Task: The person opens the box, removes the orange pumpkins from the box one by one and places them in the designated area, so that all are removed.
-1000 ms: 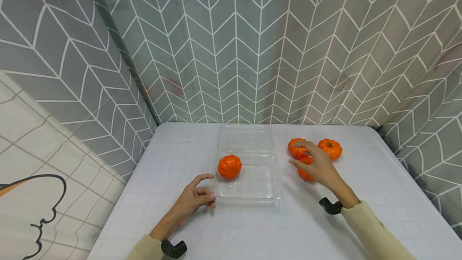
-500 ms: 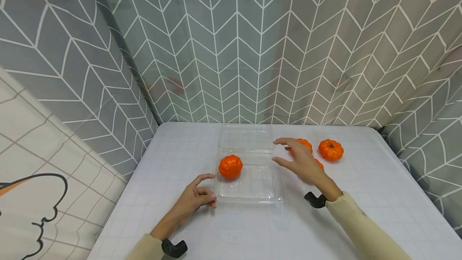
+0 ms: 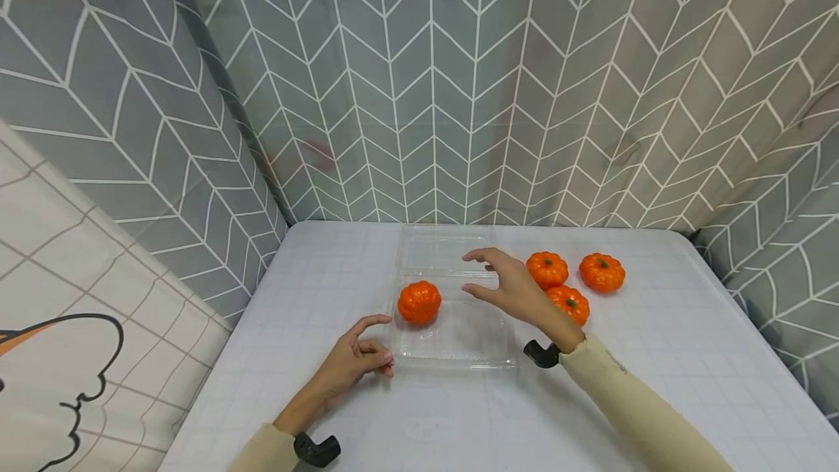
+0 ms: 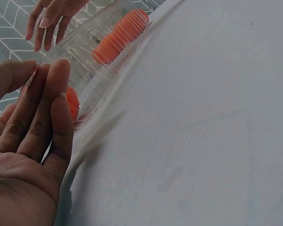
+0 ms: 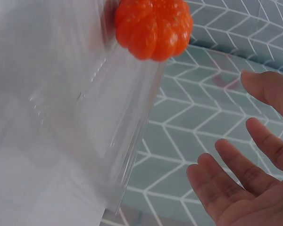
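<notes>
A clear plastic clamshell container (image 3: 452, 344) lies with its lid folded back on the table, one small orange pumpkin (image 3: 419, 303) inside at the left. At the container's left edge, my left hand (image 3: 347, 363) pinches the rim between thumb and fingers, as the left wrist view (image 4: 35, 113) shows. My right hand (image 3: 514, 288) hovers over the container's right side, thumb and fingers spread apart, holding nothing. In the right wrist view the pumpkin (image 5: 153, 30) is apart from the right fingers (image 5: 243, 169).
Right of the container sit three more orange pumpkins: one near the back (image 3: 547, 269), one in front (image 3: 569, 304) partly behind the right wrist, one farther right (image 3: 601, 272). A patterned curtain (image 3: 452, 93) stands behind the white table (image 3: 419, 428).
My right hand has moved left, from above the right-hand pumpkins to over the container, uncovering the pumpkins behind it. My left hand stays at the container's edge.
</notes>
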The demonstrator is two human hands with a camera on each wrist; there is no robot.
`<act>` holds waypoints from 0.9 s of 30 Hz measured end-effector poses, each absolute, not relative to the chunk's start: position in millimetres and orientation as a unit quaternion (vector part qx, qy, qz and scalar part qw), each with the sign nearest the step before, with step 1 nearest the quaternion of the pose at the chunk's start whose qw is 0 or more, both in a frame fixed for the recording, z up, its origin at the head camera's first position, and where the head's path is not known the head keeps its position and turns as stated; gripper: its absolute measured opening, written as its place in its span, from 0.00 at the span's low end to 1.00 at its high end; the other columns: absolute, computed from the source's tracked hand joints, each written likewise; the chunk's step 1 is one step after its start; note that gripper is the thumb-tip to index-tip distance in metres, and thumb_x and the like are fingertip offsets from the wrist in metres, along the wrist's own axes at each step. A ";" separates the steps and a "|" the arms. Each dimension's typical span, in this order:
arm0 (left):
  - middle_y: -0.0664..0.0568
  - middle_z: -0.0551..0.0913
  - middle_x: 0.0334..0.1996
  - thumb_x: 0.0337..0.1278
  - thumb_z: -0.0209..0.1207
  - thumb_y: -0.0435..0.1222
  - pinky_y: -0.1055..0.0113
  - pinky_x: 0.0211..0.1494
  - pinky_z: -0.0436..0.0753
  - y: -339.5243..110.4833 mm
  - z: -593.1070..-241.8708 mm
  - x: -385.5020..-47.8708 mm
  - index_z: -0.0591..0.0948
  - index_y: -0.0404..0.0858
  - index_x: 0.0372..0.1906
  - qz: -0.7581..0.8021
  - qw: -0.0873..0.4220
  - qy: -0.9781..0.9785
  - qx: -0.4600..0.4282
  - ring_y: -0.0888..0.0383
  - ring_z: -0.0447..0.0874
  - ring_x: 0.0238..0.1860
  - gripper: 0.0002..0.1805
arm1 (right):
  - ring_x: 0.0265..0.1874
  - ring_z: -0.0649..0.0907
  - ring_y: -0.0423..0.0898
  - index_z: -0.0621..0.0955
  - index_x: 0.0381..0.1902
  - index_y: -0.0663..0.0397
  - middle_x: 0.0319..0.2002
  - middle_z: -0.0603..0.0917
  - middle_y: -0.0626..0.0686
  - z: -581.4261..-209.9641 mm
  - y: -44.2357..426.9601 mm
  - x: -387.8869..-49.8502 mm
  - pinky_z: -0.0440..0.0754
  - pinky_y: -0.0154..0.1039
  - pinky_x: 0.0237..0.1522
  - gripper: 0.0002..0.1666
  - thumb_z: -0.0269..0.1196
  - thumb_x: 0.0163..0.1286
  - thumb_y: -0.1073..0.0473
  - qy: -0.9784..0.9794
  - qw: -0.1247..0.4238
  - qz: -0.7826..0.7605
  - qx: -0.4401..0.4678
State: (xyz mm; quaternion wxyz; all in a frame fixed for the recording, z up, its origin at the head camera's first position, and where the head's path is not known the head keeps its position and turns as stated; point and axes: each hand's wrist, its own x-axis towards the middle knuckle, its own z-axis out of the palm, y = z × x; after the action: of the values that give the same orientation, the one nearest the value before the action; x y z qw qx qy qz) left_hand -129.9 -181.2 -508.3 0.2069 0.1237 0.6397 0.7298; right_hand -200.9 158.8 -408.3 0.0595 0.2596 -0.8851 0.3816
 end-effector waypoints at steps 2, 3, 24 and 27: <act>0.47 0.88 0.35 0.67 0.66 0.30 0.57 0.50 0.88 -181.2 -508.2 -129.7 0.59 0.36 0.78 0.730 0.207 0.640 0.123 0.53 0.89 0.34 0.40 | 0.56 0.82 0.58 0.79 0.63 0.52 0.60 0.82 0.55 -408.2 152.3 -201.9 0.83 0.56 0.57 0.30 0.75 0.65 0.54 -0.885 0.053 0.379 0.265; 0.47 0.87 0.35 0.67 0.66 0.30 0.57 0.50 0.88 -181.2 -508.1 -129.6 0.59 0.36 0.78 0.730 0.207 0.639 0.122 0.53 0.89 0.34 0.40 | 0.56 0.82 0.57 0.79 0.63 0.52 0.60 0.81 0.55 -408.2 149.1 -202.5 0.83 0.55 0.57 0.30 0.75 0.65 0.54 -0.885 0.049 0.378 0.269; 0.47 0.88 0.36 0.66 0.66 0.31 0.57 0.51 0.87 -181.3 -509.7 -129.9 0.59 0.36 0.77 0.731 0.207 0.639 0.120 0.52 0.89 0.34 0.40 | 0.57 0.81 0.57 0.77 0.65 0.58 0.60 0.81 0.55 -412.5 95.4 -218.2 0.83 0.50 0.58 0.31 0.74 0.67 0.56 -0.879 -0.019 0.352 0.320; 0.47 0.88 0.36 0.66 0.67 0.31 0.57 0.51 0.87 -181.6 -509.1 -129.6 0.59 0.37 0.77 0.730 0.208 0.640 0.118 0.52 0.89 0.34 0.40 | 0.57 0.81 0.59 0.77 0.65 0.60 0.60 0.81 0.57 -412.7 90.4 -218.5 0.83 0.50 0.57 0.32 0.73 0.67 0.57 -0.880 -0.031 0.352 0.317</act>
State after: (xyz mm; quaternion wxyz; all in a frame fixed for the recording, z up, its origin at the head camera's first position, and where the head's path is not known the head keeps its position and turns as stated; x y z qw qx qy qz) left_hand -129.6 -181.6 -509.1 0.2082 0.1181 0.6398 0.7303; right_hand -218.5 90.4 -412.7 -0.0308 0.3172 -0.8801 0.3518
